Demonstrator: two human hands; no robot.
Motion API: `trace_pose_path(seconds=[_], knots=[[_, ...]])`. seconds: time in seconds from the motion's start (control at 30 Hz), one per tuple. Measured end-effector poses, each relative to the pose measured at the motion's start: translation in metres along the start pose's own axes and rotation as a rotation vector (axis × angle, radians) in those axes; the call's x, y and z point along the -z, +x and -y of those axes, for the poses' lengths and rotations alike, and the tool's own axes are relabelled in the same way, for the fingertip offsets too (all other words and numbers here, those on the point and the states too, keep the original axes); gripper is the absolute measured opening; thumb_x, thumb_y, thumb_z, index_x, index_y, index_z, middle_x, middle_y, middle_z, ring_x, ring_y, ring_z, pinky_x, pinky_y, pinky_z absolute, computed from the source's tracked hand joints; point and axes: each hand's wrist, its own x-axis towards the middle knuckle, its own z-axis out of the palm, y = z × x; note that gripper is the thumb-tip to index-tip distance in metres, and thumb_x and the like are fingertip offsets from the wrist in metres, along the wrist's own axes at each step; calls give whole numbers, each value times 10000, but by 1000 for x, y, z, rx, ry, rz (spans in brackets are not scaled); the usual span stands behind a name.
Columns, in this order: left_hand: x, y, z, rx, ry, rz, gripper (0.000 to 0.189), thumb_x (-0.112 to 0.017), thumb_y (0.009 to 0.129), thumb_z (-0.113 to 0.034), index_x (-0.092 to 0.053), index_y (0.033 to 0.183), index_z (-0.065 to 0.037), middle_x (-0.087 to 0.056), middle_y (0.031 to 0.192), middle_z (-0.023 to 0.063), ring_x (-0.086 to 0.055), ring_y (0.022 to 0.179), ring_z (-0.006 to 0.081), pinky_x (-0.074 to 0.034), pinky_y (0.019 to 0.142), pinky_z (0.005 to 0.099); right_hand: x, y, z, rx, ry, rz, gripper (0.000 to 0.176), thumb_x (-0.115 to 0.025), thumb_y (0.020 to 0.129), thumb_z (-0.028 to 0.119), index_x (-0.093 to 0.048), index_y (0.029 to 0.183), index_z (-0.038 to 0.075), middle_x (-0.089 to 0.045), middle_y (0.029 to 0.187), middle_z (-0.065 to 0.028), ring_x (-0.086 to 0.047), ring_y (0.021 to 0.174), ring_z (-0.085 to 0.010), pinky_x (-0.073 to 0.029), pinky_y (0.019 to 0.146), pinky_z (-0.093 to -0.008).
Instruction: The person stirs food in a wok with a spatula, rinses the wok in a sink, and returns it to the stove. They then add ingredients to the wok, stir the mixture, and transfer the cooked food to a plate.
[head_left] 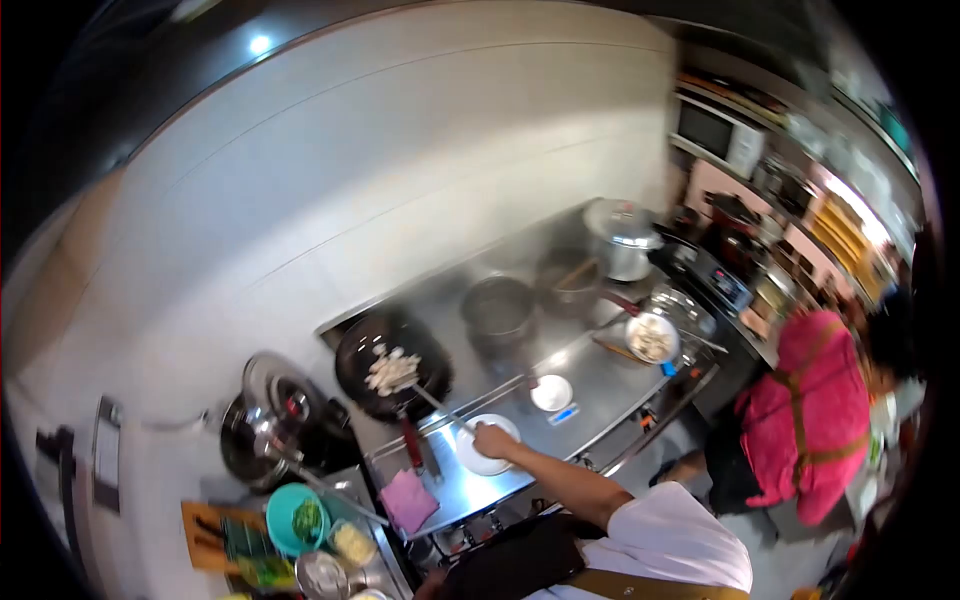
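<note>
My right hand (492, 440) is closed around the handle of a spatula (436, 405). The spatula's far end rests among pale food pieces (388, 372) in a black wok (432, 348). Directly below that hand, a white plate (500, 463) lies on the steel stovetop. The wok's reddish handle (411, 440) points toward me, with a folded pink cloth (408, 500) close by. Only a small, dark patch of what seems to be my left hand (431, 585) shows at the bottom edge; its fingers are hidden.
Two pots (498, 308) and a large lidded pot (625, 240) stand behind. A bowl of pale pieces (652, 338) and a small white bowl (551, 393) sit rightward. At left are a glass lid (270, 380) and a turquoise bowl (285, 515). A person in pink (820, 420) bends at right.
</note>
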Motion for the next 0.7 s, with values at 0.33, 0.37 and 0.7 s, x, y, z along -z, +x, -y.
trace_pose_path(seconds=[0.33,0.37,0.7], knots=[[-59,-61,44,152,-198,-87,303,-571,839,-306,-697,982,-70,-675,1033,193,-633,1003,353,-493,882,421,69,28,83,85,-299,126,289,-517,810,133,-640,1035,1,-658,1015,-266,-638,958,-428,-502,834,-518],[-64,-63,47,161,-222,-94,304,-571,839,-306,-697,982,-70,-675,1034,193,-633,1003,352,-493,883,421,68,34,90,63,-275,119,284,-515,818,126,-633,1042,-3,-656,1014,-273,-635,969,-432,-500,838,-525],[-93,-92,50,210,-418,-181,309,-569,845,-312,-697,986,-69,-674,1039,195,-634,1006,351,-492,885,420,16,133,61,232,-304,-81,248,-543,840,130,-646,1036,19,-677,995,-238,-653,941,-413,-522,819,-496]])
